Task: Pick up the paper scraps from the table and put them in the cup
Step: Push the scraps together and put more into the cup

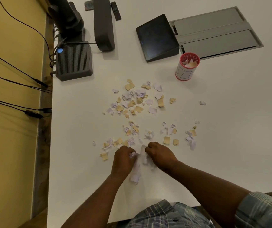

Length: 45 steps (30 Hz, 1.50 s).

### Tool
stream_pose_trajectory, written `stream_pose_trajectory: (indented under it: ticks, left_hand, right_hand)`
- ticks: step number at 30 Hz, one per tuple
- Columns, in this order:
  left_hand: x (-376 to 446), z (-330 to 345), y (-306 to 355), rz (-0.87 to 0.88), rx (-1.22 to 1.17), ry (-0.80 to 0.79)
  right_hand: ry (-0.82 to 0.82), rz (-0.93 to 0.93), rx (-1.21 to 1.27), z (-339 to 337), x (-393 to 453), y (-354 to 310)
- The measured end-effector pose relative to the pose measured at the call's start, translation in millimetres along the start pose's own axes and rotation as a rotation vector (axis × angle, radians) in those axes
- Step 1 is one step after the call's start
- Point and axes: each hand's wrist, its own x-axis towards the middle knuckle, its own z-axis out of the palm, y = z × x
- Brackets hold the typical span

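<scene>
Your left hand (123, 157) and right hand (159, 154) are knuckles-up on the white table (230, 129), curled toward each other with a bunch of white paper scraps (141, 157) bunched between them. Both sets of fingers look closed on that bunch, though the fingertips are tucked under and partly blurred, so how firmly each holds is hard to say. A curled white strip (135, 177) trails from the bunch back toward your wrists.

Just beyond your fingertips lies the nearest band of loose scraps (132, 130), white and tan mixed; further out past them sits a denser patch (136, 99). A few strays lie well off to the right of your right hand. The red-rimmed paper cup (188, 66) stands upright far beyond your right fingers, near a dark tablet stand (156, 37), and already has scraps in it.

These pieces should be nearly weightless, limp and crumpled, so they will likely slip out of a loose fist and flutter if moved fast. Take them by sweeping several into a pile against the table, then pinch the pile from both sides and cup beneath it. Flat tan squares may cling to the surface; lift them by a raised corner.
</scene>
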Motion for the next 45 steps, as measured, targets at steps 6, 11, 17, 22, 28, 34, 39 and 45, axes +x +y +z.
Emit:
stream_pose_trajectory:
  ticks: [6, 11, 17, 22, 28, 34, 39, 45]
  left_hand:
    - [24.7, -12.2, 16.3, -0.082, -0.175, 0.067]
    - [49.9, -26.2, 36.6, -0.08, -0.221, 0.089]
    - [73.6, -36.5, 54.9, -0.114, -0.222, 0.09]
    - [80.9, -36.9, 58.5, -0.135, -0.212, 0.054]
    - [84.4, -38.5, 58.0, -0.163, -0.25, 0.049]
    - [85.5, -41.1, 60.0, -0.15, -0.221, 0.049]
    - [88.7, -45.2, 71.7, -0.116, -0.217, -0.004]
    - [110.3, -53.9, 121.8, -0.008, -0.24, -0.065]
  right_hand:
    - [0.208, 0.436, 0.467, -34.6, 16.8, 37.2]
    - [0.061, 0.584, 0.689, -85.2, 29.6, 82.0]
    - [0.333, 0.619, 0.86, -174.7, 57.5, 141.8]
    - [0.551, 0.673, 0.513, -231.6, 94.8, 198.3]
    - [0.479, 0.598, 0.126, -249.0, 138.7, 230.7]
    - [0.197, 0.666, -0.054, -243.2, 162.6, 232.7]
    - [0.023, 0.683, -0.113, -246.4, 168.0, 228.8]
    - [0.139, 0.614, -0.123, -258.1, 140.4, 223.3]
